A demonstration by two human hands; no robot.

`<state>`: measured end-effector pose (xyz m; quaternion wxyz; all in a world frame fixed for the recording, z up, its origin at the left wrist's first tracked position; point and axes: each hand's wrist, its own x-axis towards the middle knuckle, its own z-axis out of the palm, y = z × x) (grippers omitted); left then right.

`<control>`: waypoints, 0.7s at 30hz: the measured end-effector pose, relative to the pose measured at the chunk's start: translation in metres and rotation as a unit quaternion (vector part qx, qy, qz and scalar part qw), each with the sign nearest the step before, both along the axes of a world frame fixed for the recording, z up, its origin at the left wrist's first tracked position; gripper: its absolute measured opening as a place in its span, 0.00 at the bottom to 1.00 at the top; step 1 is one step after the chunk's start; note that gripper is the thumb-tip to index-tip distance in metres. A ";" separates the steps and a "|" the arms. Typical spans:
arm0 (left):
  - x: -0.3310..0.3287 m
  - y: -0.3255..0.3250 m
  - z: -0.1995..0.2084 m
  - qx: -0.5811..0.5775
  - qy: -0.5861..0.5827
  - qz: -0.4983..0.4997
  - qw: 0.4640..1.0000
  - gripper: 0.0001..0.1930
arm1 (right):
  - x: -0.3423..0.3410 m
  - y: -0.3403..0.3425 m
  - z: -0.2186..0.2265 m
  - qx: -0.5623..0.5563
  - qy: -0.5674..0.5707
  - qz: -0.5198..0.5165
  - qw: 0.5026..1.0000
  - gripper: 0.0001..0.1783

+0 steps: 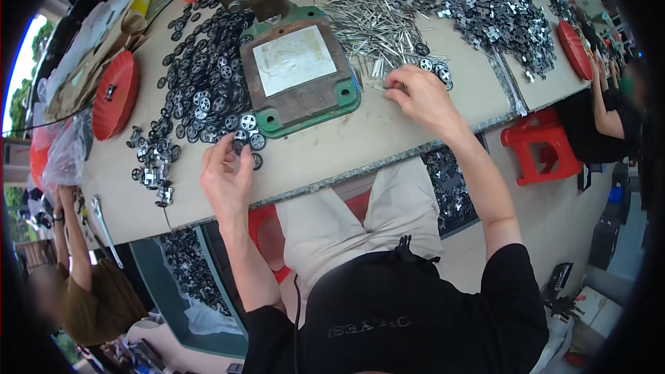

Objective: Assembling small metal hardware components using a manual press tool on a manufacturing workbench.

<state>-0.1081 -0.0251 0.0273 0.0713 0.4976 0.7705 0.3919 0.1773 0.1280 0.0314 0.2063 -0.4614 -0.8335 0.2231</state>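
Observation:
My left hand is at the near edge of a pile of small black toy wheels with silver spokes. Its thumb and fingers close around one black wheel, with loose wheels beside it. My right hand is pinched at the near end of a heap of thin metal pins; a pin shows at the fingertips. Several wheels lie just beyond its knuckles. Between my hands stands a press with a green and brown base and a pale plate on top.
Small dark metal parts are heaped at the far right. Wheeled assemblies lie at the left, near a red dish. A bin of dark parts sits below the table edge. Other people work at both sides, near a red stool.

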 end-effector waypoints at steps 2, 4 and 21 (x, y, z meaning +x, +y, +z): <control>0.002 0.000 0.005 0.041 -0.073 -0.018 0.996 0.17 | -0.003 0.003 -0.004 -0.002 -0.029 0.002 1.000 0.06; 0.014 -0.002 0.002 0.080 -0.285 -0.073 0.952 0.17 | -0.005 0.006 -0.005 -0.003 -0.058 0.011 0.998 0.06; 0.088 0.026 -0.034 0.033 -0.795 -0.245 0.553 0.21 | -0.012 -0.001 0.005 0.066 0.080 -0.002 0.995 0.07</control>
